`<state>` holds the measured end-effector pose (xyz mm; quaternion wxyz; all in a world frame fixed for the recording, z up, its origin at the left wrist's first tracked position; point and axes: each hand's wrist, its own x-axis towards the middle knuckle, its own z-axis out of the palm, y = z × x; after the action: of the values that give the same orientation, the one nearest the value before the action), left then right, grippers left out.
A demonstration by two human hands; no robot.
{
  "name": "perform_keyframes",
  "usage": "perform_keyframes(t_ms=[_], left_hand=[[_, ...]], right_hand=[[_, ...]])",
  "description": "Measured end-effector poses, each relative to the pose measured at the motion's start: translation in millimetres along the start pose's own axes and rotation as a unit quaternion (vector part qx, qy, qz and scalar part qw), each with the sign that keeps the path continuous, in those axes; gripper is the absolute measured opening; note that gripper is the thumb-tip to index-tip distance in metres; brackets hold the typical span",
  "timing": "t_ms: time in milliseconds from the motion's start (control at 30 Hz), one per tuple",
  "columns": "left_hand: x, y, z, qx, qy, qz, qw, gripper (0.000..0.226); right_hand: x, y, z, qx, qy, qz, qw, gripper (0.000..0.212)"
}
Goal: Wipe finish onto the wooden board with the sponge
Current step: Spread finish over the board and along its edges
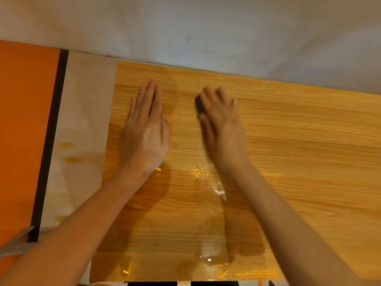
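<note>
Board: the wooden board lies flat before us, its far edge against a grey wall; we see glossy wet patches on its near half and a duller surface farther out.
Left hand: our left hand rests flat on the board's left portion, fingers straight and together, holding nothing; we judge that it steadies the board.
Right hand: our right hand is motion-blurred and curled over a dark sponge, which it grips and presses to the board near its middle, toward the far edge.
Surroundings: a pale sheet carrying yellowish stains lies under the board's left edge, beside an orange surface with a dark strip.
Step in hand: we judge the wiping to be under way, with the right-hand stretch of board seemingly still dry.
Risk, pooling: the shiny puddles near us could dry unevenly if not spread.
Risk, marks: the flat left palm could print into finish wiped close to it.
Risk, slip: a hard stroke could shift the board should the left hand ease off.
</note>
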<state>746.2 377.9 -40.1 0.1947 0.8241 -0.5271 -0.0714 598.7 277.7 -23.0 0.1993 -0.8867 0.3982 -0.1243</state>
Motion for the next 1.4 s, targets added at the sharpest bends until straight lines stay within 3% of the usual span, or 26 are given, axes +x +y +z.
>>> perform_keyframes(t_ms=[100,200,333,400,567,767,900,1033,1200,1333,1400], left_hand=[[-2,0,0,-0.013,0.015,0.008,1.0,0.053],[-2,-1,1,-0.018,0.016,0.012,1.0,0.053],[-1,-3,3,-0.019,0.017,0.008,1.0,0.054],[-1,-4,3,-0.021,0.027,0.015,0.999,0.052],[-3,-5,5,-0.012,0.032,0.024,0.999,0.051],[-2,-6,5,-0.013,0.024,0.025,0.999,0.051],[-2,-6,6,-0.012,0.028,0.027,0.999,0.052],[-3,-7,7,-0.008,0.035,0.03,0.999,0.051],[-4,-7,8,-0.008,0.048,0.035,0.998,0.051],[-3,-7,8,-0.002,0.053,0.034,0.998,0.051],[-4,-7,8,-0.001,0.057,0.035,0.998,0.051]], right_hand=[[48,19,-2,0.021,0.061,0.087,0.994,0.042],[5,2,0,0.027,0.082,0.107,0.991,0.041],[-83,-15,-7,0.004,0.02,0.053,0.998,0.043],[-57,3,-14,0.0,-0.006,0.034,0.999,0.043],[39,45,-18,0.007,0.048,0.102,0.994,0.042],[-95,11,-24,0.004,0.014,0.07,0.997,0.044],[-62,35,-33,-0.028,-0.037,0.002,0.999,0.044],[16,57,-31,0.006,0.022,0.093,0.995,0.044],[-61,67,-50,-0.013,0.005,0.083,0.996,0.045],[-74,73,-51,0.0,0.114,0.261,0.959,0.046],[-56,36,-28,-0.016,0.134,0.251,0.959,0.045]])
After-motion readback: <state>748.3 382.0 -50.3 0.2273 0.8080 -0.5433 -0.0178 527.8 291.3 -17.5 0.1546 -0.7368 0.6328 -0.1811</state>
